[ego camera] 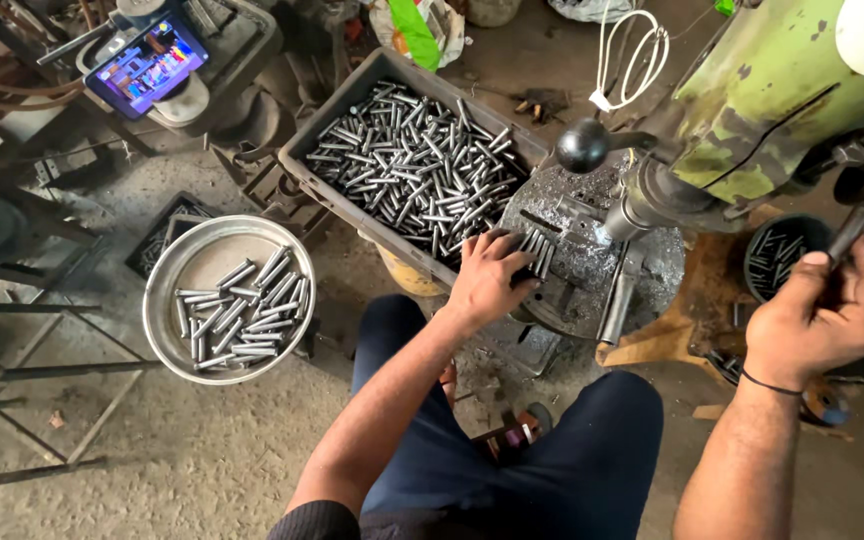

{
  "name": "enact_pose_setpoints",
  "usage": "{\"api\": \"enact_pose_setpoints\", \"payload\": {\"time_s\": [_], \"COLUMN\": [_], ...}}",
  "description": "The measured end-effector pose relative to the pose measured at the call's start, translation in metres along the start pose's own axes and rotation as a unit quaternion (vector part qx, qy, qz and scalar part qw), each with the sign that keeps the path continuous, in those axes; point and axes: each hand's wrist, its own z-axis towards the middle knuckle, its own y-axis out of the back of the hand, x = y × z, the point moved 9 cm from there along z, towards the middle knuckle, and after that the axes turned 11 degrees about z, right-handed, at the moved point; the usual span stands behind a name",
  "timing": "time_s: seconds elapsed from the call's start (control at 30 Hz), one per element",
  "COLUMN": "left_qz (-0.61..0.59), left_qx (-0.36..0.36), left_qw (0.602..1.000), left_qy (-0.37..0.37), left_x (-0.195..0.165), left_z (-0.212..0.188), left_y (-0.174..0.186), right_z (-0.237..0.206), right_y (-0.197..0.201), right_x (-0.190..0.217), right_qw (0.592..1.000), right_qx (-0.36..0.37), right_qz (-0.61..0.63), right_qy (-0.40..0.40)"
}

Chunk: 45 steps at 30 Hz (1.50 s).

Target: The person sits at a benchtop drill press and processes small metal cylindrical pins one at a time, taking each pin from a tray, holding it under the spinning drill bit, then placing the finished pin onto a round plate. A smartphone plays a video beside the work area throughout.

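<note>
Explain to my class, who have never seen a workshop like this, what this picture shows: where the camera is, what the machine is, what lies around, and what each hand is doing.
The single picture comes from a camera worn on the person's head, looking down at their own arms and dark-blue trousered knees. The worn green metal machine at upper right looks like a pillar drill, with a black ball-ended lever and a round grey work table strewn with metal shavings. The left hand rests on a small bunch of short grey steel pins on that table. The right hand grips a dark metal handle of the machine. A grey rectangular plastic crate holds many more pins, a round shallow steel pan holds some, and a small black tub holds others. A phone with a lit screen leans at upper left.
</note>
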Motion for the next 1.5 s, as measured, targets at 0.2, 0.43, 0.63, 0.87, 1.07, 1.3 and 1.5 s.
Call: {"api": "enact_pose_setpoints", "payload": {"time_s": [0.2, 0.43, 0.63, 0.87, 1.07, 1.3, 1.5], "left_qz": [0.003, 0.007, 0.015, 0.024, 0.022, 0.029, 0.038], "left_qx": [-0.015, -0.019, -0.021, -0.007, -0.013, 0.003, 0.069], "left_qw": [1.000, 1.000, 1.000, 1.000, 1.000, 0.995, 0.967], "left_qy": [0.009, 0.012, 0.018, 0.013, 0.012, -0.093, -0.240], "left_x": [-0.006, -0.011, -0.011, -0.014, -0.015, -0.043, -0.094], "left_z": [-0.002, -0.003, -0.006, -0.010, -0.009, -0.012, -0.020], "left_y": [0.002, 0.003, 0.004, 0.003, 0.005, 0.005, -0.031], "right_z": [0.001, 0.000, -0.002, -0.003, 0.000, 0.008, -0.024], "right_y": [-0.001, -0.001, 0.000, 0.002, -0.003, -0.026, 0.051], "right_x": [0.000, -0.003, -0.006, -0.010, -0.012, 0.043, 0.099], "right_qw": [1.000, 1.000, 1.000, 1.000, 1.000, 0.997, 0.942], "right_qx": [-0.007, -0.004, 0.000, 0.000, -0.012, 0.008, -0.145], "right_qz": [0.013, 0.012, 0.009, -0.009, 0.003, -0.054, 0.264], "right_qy": [-0.004, 0.002, 0.019, 0.026, 0.007, -0.061, -0.145]}}
